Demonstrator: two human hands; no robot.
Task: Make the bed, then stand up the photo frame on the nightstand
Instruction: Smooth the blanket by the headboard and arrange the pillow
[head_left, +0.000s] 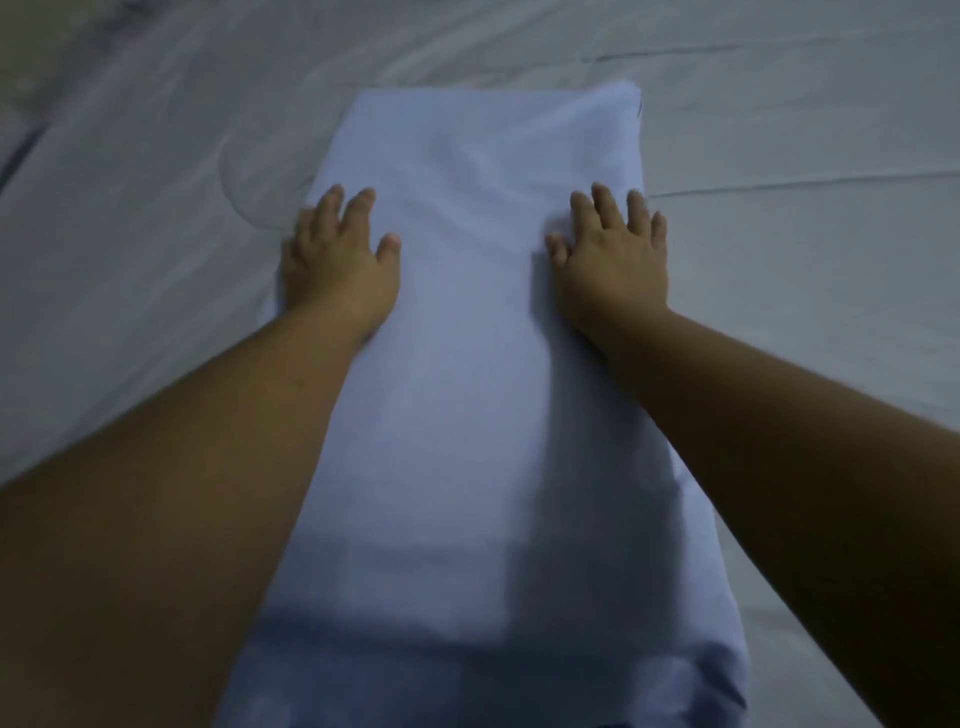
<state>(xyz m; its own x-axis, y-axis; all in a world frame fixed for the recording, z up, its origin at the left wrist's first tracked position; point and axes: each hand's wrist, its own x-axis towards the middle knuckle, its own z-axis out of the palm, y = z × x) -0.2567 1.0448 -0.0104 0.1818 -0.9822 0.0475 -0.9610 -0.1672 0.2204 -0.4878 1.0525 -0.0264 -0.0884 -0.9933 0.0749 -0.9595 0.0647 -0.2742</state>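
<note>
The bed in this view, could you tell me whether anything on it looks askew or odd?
Nothing is damaged. The pillow lies flat under both hands, but the sheet around it is creased, notably right of the pillow.

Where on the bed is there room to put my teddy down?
Bare sheet lies left of the pillow and right of it, plus a strip beyond its far end. The pillow's middle is crowded by the left hand and right hand.

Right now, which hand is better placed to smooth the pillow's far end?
Either, nearly: left hand and right hand lie flat, level, on opposite edges of the pillow. The right sits marginally nearer the far corner.
</note>
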